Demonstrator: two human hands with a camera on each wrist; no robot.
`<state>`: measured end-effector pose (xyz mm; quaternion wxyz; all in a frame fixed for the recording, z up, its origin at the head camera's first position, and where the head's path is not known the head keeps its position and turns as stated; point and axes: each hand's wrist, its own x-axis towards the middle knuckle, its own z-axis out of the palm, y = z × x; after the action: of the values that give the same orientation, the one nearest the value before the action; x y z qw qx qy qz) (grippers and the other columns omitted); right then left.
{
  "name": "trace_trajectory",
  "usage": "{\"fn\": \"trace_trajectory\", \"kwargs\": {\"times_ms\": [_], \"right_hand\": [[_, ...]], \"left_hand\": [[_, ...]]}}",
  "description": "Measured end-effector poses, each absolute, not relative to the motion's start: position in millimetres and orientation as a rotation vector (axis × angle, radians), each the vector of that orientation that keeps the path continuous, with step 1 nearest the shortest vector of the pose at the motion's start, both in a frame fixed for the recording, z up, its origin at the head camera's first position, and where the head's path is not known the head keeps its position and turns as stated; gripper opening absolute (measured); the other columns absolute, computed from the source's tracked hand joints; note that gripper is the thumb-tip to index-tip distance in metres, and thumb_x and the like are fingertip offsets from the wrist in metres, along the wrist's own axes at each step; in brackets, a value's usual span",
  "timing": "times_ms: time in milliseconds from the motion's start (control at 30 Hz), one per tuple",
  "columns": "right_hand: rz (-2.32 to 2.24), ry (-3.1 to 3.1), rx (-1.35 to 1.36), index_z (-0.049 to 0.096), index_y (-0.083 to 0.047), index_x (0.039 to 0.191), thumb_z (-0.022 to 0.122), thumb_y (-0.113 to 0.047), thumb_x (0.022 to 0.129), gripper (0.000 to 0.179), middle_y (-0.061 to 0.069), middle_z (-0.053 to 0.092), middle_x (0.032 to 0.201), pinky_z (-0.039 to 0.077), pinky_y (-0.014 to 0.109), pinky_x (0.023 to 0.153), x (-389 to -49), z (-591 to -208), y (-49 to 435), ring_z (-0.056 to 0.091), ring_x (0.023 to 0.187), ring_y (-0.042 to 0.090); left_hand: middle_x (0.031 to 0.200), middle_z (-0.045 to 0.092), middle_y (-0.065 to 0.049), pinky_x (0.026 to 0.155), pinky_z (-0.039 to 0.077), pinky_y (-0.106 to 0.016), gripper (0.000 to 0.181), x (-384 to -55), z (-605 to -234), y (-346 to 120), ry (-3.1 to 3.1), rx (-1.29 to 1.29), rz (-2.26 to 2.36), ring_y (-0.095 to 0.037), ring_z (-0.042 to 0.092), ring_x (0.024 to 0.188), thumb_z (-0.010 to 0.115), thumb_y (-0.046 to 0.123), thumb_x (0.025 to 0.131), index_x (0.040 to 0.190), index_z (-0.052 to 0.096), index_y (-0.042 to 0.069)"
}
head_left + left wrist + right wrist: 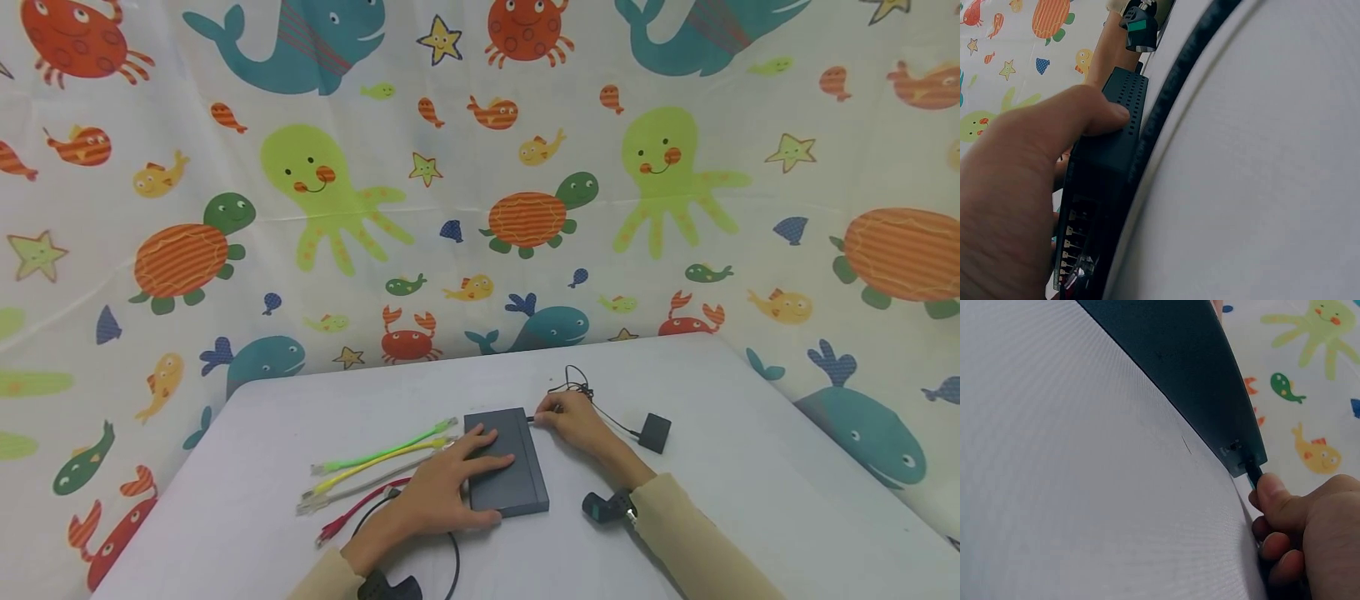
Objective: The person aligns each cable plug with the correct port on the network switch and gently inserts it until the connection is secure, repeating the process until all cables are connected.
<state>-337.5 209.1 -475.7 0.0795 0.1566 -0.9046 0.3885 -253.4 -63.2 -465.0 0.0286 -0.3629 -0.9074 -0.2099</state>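
A dark grey network switch point(517, 467) lies flat on the table. My left hand point(442, 492) rests on it with fingers spread across the top. In the left wrist view the left thumb point(1094, 115) presses the vented near side, above a row of ports point(1071, 240). My right hand point(573, 421) pinches a small black power plug point(1254, 473) between thumb and finger. The plug's tip meets the socket at the far end of the switch's right side. A thin black power cord point(611, 419) runs from that hand to a square black power adapter point(655, 432).
Left of the switch lie a green cable point(382, 454), a yellow cable point(375, 468), a grey cable point(367, 481) and a red cable point(363, 510). A black cable point(456, 554) curves beneath the left wrist. A patterned curtain point(450, 208) hangs behind the white table point(780, 467).
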Motion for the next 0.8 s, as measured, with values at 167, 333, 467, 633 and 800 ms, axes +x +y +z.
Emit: {"fn": "trace_trajectory", "kwargs": {"times_ms": [167, 333, 467, 633, 800], "right_hand": [[1.165, -2.710, 0.455, 0.072, -0.018, 0.080, 0.072, -0.022, 0.084, 0.006, -0.006, 0.067, 0.083, 0.042, 0.030, 0.077, -336.5, -475.1, 208.4, 0.053, 0.078, 0.011], [1.190, -2.707, 0.446, 0.072, -0.013, 0.085, 0.073, -0.019, 0.083, 0.006, -0.007, 0.067, 0.084, 0.043, 0.031, 0.079, -334.6, -473.8, 208.8, 0.055, 0.080, 0.011], [1.207, -2.702, 0.446, 0.072, -0.015, 0.085, 0.072, -0.012, 0.082, 0.004, -0.006, 0.068, 0.085, 0.044, 0.030, 0.077, -333.6, -473.5, 208.8, 0.055, 0.080, 0.012], [1.217, -2.697, 0.440, 0.072, -0.014, 0.084, 0.073, -0.014, 0.082, 0.003, -0.005, 0.068, 0.083, 0.043, 0.030, 0.077, -335.6, -475.2, 209.3, 0.055, 0.079, 0.012], [1.212, -2.703, 0.447, 0.072, -0.012, 0.083, 0.073, -0.021, 0.083, 0.009, -0.006, 0.068, 0.085, 0.041, 0.031, 0.079, -338.0, -477.1, 210.1, 0.054, 0.080, 0.012]], "left_hand": [[0.157, 0.031, 0.012, 0.106, 0.038, -0.059, 0.065, -253.1, -465.5, -62.8, -2.808, -1.109, -0.645, -0.024, 0.024, 0.149, 0.061, 0.069, 0.077, 0.137, 0.040, 0.056], [0.157, 0.031, 0.012, 0.105, 0.038, -0.059, 0.065, -252.9, -465.2, -61.9, -2.816, -1.092, -0.635, -0.024, 0.024, 0.148, 0.062, 0.069, 0.077, 0.137, 0.040, 0.056], [0.157, 0.031, 0.012, 0.106, 0.038, -0.058, 0.066, -252.9, -465.2, -61.7, -2.818, -1.094, -0.628, -0.024, 0.024, 0.149, 0.062, 0.068, 0.077, 0.137, 0.040, 0.056], [0.157, 0.030, 0.012, 0.106, 0.038, -0.058, 0.066, -253.0, -465.4, -62.0, -2.815, -1.102, -0.627, -0.023, 0.023, 0.149, 0.062, 0.069, 0.077, 0.137, 0.039, 0.055], [0.157, 0.030, 0.012, 0.105, 0.038, -0.058, 0.065, -252.6, -464.7, -62.1, -2.814, -1.105, -0.642, -0.023, 0.023, 0.149, 0.062, 0.068, 0.077, 0.137, 0.040, 0.055]]}}
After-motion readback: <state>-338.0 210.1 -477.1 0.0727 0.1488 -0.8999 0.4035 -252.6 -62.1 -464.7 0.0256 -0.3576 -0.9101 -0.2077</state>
